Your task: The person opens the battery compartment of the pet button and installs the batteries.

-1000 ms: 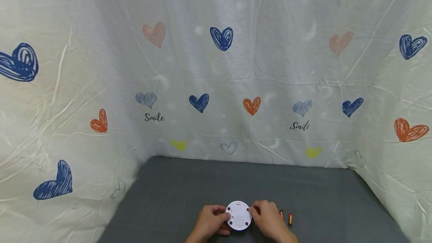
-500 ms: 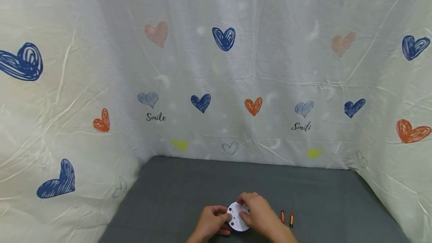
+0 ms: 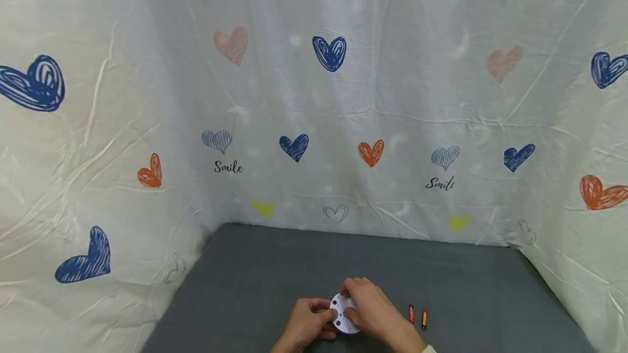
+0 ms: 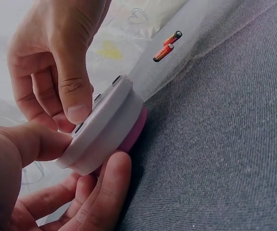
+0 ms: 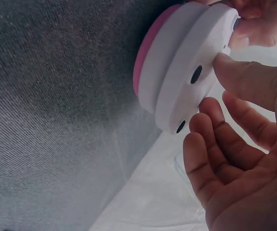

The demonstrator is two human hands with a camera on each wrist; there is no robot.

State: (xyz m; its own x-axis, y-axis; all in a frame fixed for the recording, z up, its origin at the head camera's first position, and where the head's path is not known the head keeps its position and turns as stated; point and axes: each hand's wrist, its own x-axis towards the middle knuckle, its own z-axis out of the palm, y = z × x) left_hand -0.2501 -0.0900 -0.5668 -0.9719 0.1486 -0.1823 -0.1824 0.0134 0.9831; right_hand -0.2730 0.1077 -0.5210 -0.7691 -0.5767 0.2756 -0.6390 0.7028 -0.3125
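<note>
A round white device (image 3: 338, 305) with dark feet and small holes on its upturned face is held just above the table or against it; its other side is pink in both wrist views. My left hand (image 3: 305, 324) grips its left rim, thumb on the face and fingers underneath. My right hand (image 3: 375, 309) is over the device's right part. Its thumb (image 5: 239, 72) presses the face between the dark feet, while the loosely bent fingers reach near the far rim. The right hand hides much of the face in the head view.
Two small red-and-black batteries (image 3: 411, 314) lie on the grey cloth-covered table (image 3: 275, 266), right of my right hand. White sheets (image 3: 304, 97) printed with hearts and "Smile" surround the table at the back and sides.
My right hand has gone from the device's right rim to up over its face, the thumb now pressing there. The left hand keeps its grip. The head view has shifted slightly.
</note>
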